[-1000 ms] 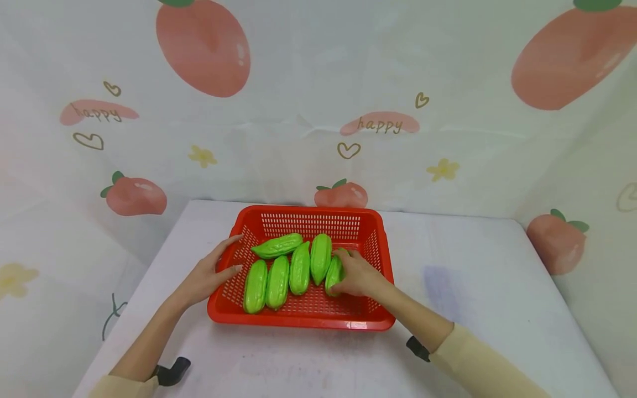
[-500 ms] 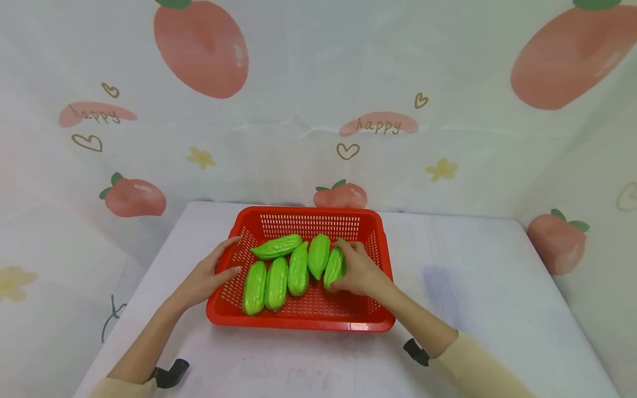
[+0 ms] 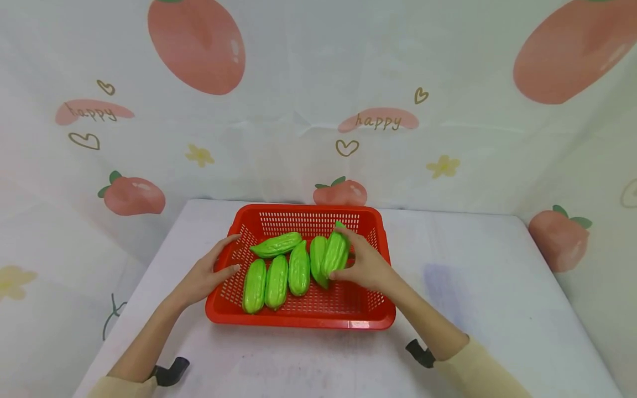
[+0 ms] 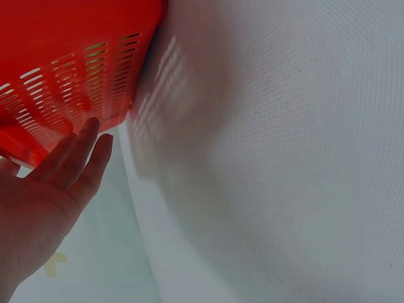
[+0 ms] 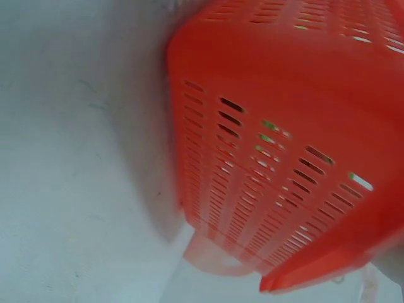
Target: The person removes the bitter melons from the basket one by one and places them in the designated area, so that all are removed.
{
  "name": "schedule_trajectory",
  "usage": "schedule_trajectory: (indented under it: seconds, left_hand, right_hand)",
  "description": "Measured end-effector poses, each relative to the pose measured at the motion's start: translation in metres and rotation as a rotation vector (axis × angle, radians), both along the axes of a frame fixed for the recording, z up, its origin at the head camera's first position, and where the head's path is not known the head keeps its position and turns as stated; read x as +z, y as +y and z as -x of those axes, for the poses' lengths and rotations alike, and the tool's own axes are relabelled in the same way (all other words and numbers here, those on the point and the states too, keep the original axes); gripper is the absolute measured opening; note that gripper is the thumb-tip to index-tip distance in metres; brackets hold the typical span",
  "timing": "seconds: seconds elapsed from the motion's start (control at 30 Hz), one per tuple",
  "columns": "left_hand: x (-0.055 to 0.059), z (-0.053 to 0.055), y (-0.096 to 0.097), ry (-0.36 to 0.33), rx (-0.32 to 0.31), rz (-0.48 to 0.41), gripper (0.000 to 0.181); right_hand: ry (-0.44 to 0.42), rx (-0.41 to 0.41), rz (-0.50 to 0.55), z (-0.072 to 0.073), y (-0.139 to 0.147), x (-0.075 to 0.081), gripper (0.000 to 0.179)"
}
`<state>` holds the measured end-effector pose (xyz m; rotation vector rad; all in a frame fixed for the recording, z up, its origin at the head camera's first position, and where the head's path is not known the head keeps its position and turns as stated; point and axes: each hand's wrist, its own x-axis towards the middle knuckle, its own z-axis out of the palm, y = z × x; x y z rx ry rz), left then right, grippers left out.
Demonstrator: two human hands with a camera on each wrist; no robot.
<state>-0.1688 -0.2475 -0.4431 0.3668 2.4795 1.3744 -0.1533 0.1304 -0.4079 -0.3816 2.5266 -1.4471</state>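
Green, ridged and oblong, a gourd (image 3: 336, 250) is pinched between thumb and fingers of the right hand (image 3: 367, 264), in the right half of a red rectangular basket (image 3: 298, 320) of perforated plastic. Five matching gourds (image 3: 299, 269) lie inside, one crosswise at the far left, the rest pointing near to far. Fingers spread, the left hand (image 3: 205, 275) is at the basket's left rim; whether it touches is unclear.

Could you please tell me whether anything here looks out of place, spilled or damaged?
Two small things: a bluish smudge marks the white table, to the right of the red basket, and the back-left gourd lies crosswise while the others run roughly front to back. I see no spill or damage.
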Motion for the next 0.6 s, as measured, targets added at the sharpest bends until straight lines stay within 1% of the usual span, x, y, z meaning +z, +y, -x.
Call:
schedule_trajectory:
  seconds: [0.1, 0.27, 0.33, 0.43, 0.6]
  left_hand:
    - [0.000, 0.000, 0.000, 0.002, 0.001, 0.002, 0.071]
    - [-0.001, 0.000, 0.000, 0.007, 0.003, 0.007, 0.070]
    - [-0.001, 0.000, 0.000, 0.009, 0.003, 0.008, 0.070]
    - [-0.001, 0.000, 0.000, 0.013, 0.000, 0.007, 0.069]
    - [-0.001, 0.000, 0.000, 0.016, -0.002, -0.002, 0.069]
  right_hand:
    - [-0.040, 0.014, 0.094, 0.000, 0.005, 0.002, 0.095]
    - [-0.102, -0.052, 0.125, -0.004, 0.013, 0.009, 0.091]
    - [-0.102, -0.086, 0.117, -0.005, 0.016, 0.011, 0.088]
    - [-0.073, -0.113, 0.107, -0.006, 0.023, 0.014, 0.085]
    - [-0.037, -0.122, 0.100, -0.005, 0.036, 0.018, 0.086]
